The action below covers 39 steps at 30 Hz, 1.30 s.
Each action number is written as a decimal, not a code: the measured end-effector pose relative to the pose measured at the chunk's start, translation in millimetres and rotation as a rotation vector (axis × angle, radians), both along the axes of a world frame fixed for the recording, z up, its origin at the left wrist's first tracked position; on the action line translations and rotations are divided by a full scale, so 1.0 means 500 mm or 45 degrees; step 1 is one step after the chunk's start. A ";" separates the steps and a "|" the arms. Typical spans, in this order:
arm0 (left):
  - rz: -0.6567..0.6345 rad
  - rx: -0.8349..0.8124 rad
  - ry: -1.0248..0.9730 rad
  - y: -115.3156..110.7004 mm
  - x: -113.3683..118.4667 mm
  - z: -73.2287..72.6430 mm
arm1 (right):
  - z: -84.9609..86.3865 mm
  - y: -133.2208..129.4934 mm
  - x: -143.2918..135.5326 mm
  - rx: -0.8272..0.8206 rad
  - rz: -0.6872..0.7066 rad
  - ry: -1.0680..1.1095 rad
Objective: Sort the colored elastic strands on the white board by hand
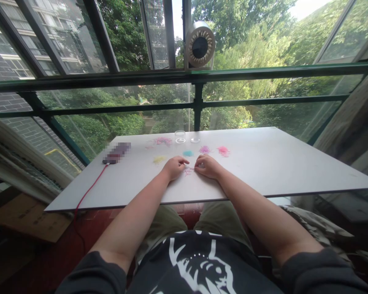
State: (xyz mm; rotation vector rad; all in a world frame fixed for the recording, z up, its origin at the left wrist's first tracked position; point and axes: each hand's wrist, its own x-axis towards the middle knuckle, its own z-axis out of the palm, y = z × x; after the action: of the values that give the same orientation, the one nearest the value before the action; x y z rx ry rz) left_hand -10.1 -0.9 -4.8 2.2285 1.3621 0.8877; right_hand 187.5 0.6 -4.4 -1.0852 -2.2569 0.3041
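Both my hands rest near the middle of the white table (257, 163), a small gap between their fingertips. My left hand (175, 167) has its thumb and fingers curled together; anything between them is too small to make out. My right hand (207, 165) is pinched at the fingertips, at the edge of a small pile of pink pieces (187, 172) lying between the hands. Beyond them are a teal pile (188, 153), a purple pile (205, 149) and a bright pink pile (223, 151). A yellow pile (159, 159) lies left of my left hand.
A pinkish-purple pile (163, 141) lies at the back, beside a clear round container (180, 137) and a clear low dish (195, 139). At the left a blurred dark device (116, 153) has a red cable (92, 185) running off the table edge. A green railing (125, 77) stands behind.
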 end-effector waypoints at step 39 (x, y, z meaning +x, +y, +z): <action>-0.077 0.035 0.059 -0.009 0.000 0.005 | -0.004 -0.003 -0.008 -0.130 -0.068 0.308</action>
State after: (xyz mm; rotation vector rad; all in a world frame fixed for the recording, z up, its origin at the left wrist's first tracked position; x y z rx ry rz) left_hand -9.8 -5.3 -2.3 2.3122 1.3025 0.8435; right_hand 183.2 -1.0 -6.2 -1.0960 -2.0135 0.5055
